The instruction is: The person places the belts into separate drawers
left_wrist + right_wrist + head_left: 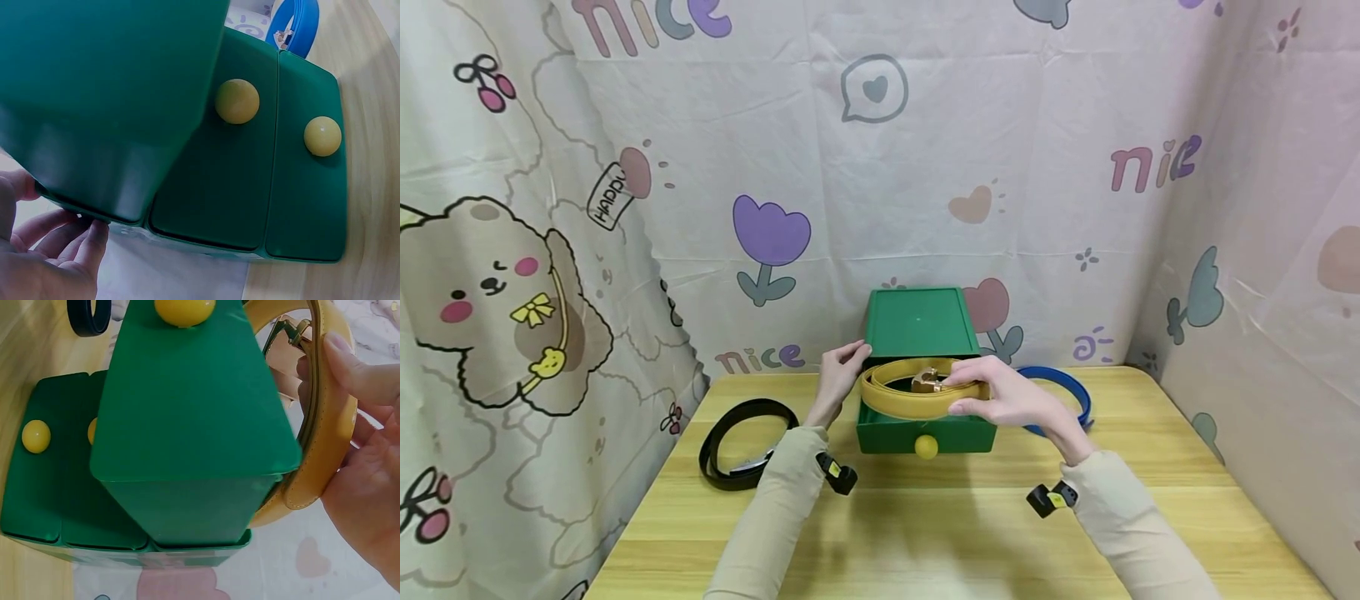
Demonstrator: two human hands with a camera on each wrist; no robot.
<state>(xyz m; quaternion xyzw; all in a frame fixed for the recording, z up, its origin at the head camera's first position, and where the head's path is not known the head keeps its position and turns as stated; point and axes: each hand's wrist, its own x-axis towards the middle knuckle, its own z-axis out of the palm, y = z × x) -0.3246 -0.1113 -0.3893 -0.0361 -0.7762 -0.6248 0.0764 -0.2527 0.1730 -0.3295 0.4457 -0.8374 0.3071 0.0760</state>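
A yellow belt, loosely coiled with a gold buckle, is in my right hand, the thumb on its outer side and fingers inside the loop. It hangs over the pulled-out top drawer of a green drawer cabinet. In the right wrist view the belt overlaps the drawer's top edge. My left hand grips the cabinet's left upper edge; in the left wrist view, its thumb and curled fingers lie about the corner. Below, two lower drawers with yellow knobs are closed.
A coiled black belt with a silver buckle lies on the wooden table, left of the cabinet. To the right lies a coiled blue belt. Printed curtain cloth hangs close behind and at both sides.
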